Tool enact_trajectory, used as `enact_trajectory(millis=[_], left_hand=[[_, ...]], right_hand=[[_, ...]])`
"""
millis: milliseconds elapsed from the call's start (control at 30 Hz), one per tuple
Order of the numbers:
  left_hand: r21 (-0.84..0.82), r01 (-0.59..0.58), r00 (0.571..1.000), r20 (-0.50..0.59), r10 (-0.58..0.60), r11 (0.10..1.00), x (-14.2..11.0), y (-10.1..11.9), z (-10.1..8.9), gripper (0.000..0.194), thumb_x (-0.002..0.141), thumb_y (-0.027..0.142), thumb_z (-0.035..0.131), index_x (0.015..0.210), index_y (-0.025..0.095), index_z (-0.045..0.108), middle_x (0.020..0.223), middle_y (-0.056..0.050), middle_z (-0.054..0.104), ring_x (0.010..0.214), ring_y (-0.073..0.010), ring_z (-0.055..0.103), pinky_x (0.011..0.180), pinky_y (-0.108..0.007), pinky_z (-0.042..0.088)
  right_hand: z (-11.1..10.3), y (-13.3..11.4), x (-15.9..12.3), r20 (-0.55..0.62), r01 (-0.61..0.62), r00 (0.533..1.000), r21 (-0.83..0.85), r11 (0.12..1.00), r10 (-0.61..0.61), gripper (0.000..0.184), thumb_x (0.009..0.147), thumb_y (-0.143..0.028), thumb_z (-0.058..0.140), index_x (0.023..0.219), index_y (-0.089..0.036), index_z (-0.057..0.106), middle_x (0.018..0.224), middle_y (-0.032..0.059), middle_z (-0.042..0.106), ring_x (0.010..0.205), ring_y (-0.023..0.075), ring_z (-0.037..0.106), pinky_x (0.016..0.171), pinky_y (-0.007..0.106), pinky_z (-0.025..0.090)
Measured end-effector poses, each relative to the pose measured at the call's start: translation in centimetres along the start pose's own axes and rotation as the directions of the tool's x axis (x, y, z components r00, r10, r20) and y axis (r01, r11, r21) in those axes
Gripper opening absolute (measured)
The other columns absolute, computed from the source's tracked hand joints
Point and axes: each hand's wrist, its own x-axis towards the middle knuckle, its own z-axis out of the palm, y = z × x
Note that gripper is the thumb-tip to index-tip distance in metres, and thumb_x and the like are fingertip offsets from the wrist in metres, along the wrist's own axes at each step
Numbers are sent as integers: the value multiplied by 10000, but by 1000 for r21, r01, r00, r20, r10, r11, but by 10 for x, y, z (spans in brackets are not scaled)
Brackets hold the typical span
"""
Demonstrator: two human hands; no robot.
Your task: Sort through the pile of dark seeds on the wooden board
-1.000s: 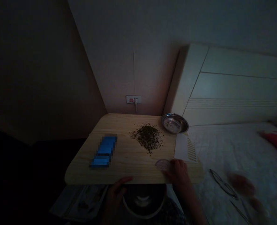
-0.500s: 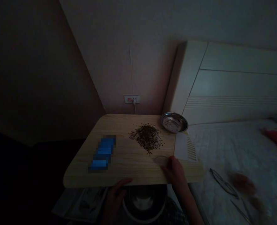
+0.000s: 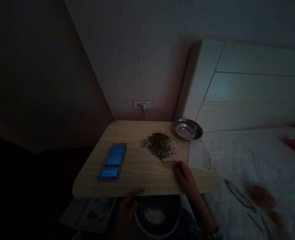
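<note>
Dim bedroom, wooden bench (image 3: 137, 173) mid-frame. Right hand (image 3: 184, 176) pinches a small clear dish (image 3: 171, 164) just below the seed pile (image 3: 159, 150); left hand (image 3: 127, 206) curls on the bench's lower edge. Best kept flat and slid slowly.

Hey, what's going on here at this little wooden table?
A person sits at a small wooden table beside a bed in a dim room. Their right hand rests on the tabletop, its fingertips on a small clear lid-like thing, hard to make out, at the near edge of a pile of dark seeds. Their left hand grips the rim of a bowl below the table's front edge. A metal dish sits at the far corner.
</note>
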Motion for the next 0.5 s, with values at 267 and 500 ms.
enact_trajectory(millis=[267,500], left_hand=[[-17,13,999,-33,-14,1000,-5,7,3,350,644,149,530,939,205,709,1037,-55,710,1031,-282,600,935,-400,431],[-25,-19,999,-35,18,999,-6,3,3,368,641,129,525,954,203,704,1033,-43,709,1003,-263,611,894,-351,458]], right_hand=[[8,-9,8,12,83,996,33,996,-83,126,833,-208,466,934,-198,540,877,38,579,822,176,540,754,297,421],[9,-9,11,-19,73,997,28,997,-72,119,841,-206,458,928,-194,538,855,37,572,789,172,536,718,294,422]])
